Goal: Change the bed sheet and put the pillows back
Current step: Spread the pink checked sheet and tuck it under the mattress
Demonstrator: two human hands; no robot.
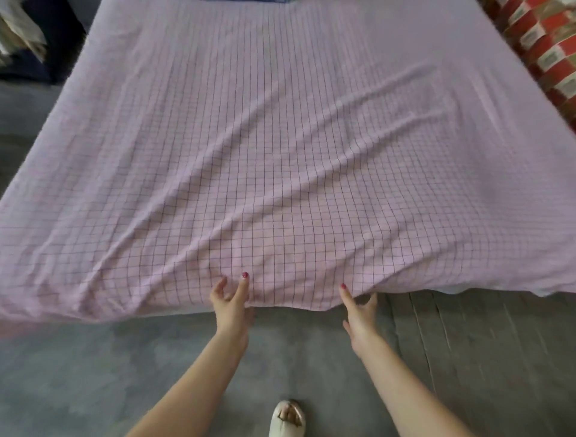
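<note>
A pink sheet [280,140] with a thin dark grid lies spread over the whole bed, and diagonal creases run from its near edge toward the far right. My left hand [232,301] and my right hand [358,308] are both at the near hem, a little apart. The left thumb lies on top of the cloth with the fingers curled by the edge. The right hand pinches the hem, one finger on top and the others under the lifted edge. No pillows are in view.
Grey floor [124,374] lies between me and the bed, with my foot in a white sandal [288,419] on it. A red patterned fabric [542,46] lies along the bed's right side. Dark items [37,37] stand at the far left. A blue strip [249,1] shows at the head end.
</note>
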